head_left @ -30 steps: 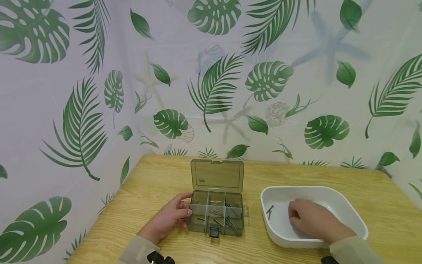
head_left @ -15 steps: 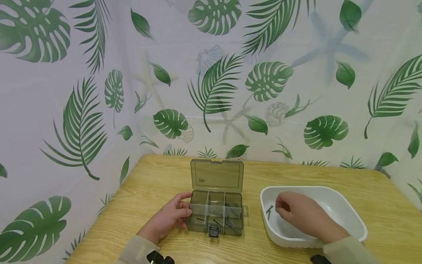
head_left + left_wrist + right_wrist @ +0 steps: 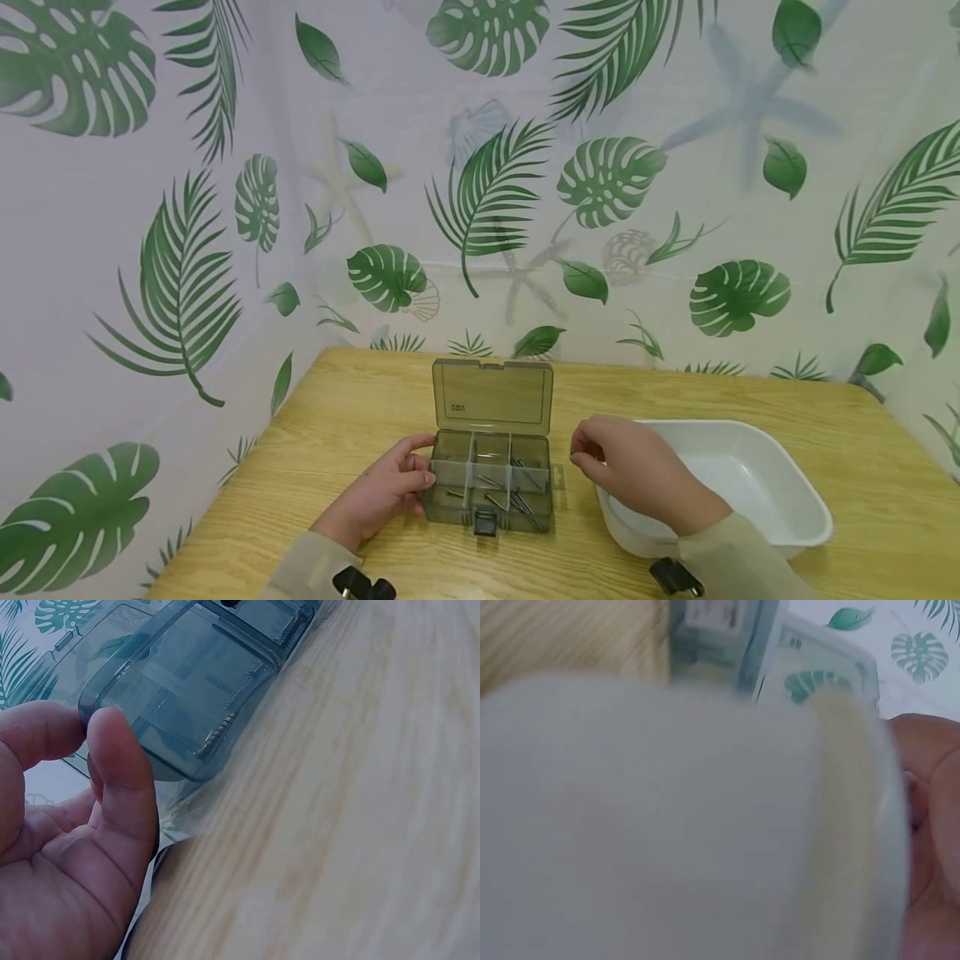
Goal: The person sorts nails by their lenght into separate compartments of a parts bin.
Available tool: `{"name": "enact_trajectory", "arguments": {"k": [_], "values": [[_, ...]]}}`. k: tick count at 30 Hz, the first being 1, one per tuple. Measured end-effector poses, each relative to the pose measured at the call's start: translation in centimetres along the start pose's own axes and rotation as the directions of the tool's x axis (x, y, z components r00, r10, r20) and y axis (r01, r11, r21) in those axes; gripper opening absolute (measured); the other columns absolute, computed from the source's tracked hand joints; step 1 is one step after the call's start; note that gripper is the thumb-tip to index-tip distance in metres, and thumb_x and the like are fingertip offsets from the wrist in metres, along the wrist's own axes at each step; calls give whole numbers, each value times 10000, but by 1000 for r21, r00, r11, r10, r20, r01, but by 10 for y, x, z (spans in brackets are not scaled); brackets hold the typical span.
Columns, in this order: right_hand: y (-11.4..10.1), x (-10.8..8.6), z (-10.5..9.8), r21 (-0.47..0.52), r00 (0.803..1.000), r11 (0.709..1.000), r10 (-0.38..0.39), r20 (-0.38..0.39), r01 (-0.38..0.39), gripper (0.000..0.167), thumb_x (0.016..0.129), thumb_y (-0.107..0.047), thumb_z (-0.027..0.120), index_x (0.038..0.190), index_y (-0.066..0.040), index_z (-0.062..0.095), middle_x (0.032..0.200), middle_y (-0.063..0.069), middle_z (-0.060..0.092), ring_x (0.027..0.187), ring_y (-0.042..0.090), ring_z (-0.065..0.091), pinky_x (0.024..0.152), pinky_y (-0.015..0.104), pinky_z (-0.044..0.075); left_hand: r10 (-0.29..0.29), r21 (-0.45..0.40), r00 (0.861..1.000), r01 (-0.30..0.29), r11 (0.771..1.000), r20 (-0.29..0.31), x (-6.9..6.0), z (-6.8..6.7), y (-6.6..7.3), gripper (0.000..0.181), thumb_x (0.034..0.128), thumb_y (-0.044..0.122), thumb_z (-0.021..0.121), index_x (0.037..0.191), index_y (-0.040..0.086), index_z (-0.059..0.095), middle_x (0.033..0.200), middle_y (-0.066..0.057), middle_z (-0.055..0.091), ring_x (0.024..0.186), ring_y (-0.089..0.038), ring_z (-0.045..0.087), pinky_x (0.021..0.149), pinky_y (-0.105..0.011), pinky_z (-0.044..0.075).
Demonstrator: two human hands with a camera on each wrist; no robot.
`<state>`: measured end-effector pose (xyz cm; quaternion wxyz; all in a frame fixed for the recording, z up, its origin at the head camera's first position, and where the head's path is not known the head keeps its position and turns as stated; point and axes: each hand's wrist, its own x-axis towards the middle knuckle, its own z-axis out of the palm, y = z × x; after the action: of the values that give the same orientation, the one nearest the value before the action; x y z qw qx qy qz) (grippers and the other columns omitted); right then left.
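A smoky transparent compartment box stands on the table with its lid raised. Several screws lie in its compartments, and a threaded screw shows through the wall in the left wrist view. My left hand grips the box's left side, thumb at the front and index finger behind. Over the left rim of a white tray hovers my right hand, fingers curled toward the thumb, just right of the box. Whether anything is between those fingertips is hidden.
The wooden table ends at the back against a leaf-patterned wall covering. Black wrist mounts sit on both sleeves. In the right wrist view the tray's wall fills most of the picture.
My right hand has moved left from inside the tray to above its left rim, closer to the box. It now blocks the two screws seen in the tray. My left hand keeps its hold.
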<state>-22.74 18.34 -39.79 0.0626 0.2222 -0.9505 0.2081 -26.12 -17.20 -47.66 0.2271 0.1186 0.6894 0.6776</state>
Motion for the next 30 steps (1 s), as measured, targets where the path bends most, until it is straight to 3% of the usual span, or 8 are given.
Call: {"name": "enact_trajectory", "arguments": {"k": [11,22,30], "values": [[-34,28,13,-17,997,996,-82,-12,82,106,942,-172,718,872,-227,661,799,-156,548,693,41,489,642,278,472,-3,12,1000,3,1000,-11,1,1,2,652,1007,61,576,1577,64,259,970,-73,482,659,-152,452,622,-314,523],[-67,54,36,-54,990,988,-140,32,142,130,964,-216,687,848,-251,638,800,-143,528,696,58,485,622,275,448,-18,-3,1000,18,1000,-8,0,2,-2,662,1010,85,600,1577,66,259,955,-62,476,664,-154,445,622,-320,524],[-84,71,40,-44,987,989,-141,77,144,147,984,-228,659,840,-245,639,795,-116,518,684,78,482,605,287,439,-14,-2,1000,14,1000,1,1,0,-3,651,1010,80,572,1577,71,252,974,-63,483,679,-151,472,624,-310,530]]}}
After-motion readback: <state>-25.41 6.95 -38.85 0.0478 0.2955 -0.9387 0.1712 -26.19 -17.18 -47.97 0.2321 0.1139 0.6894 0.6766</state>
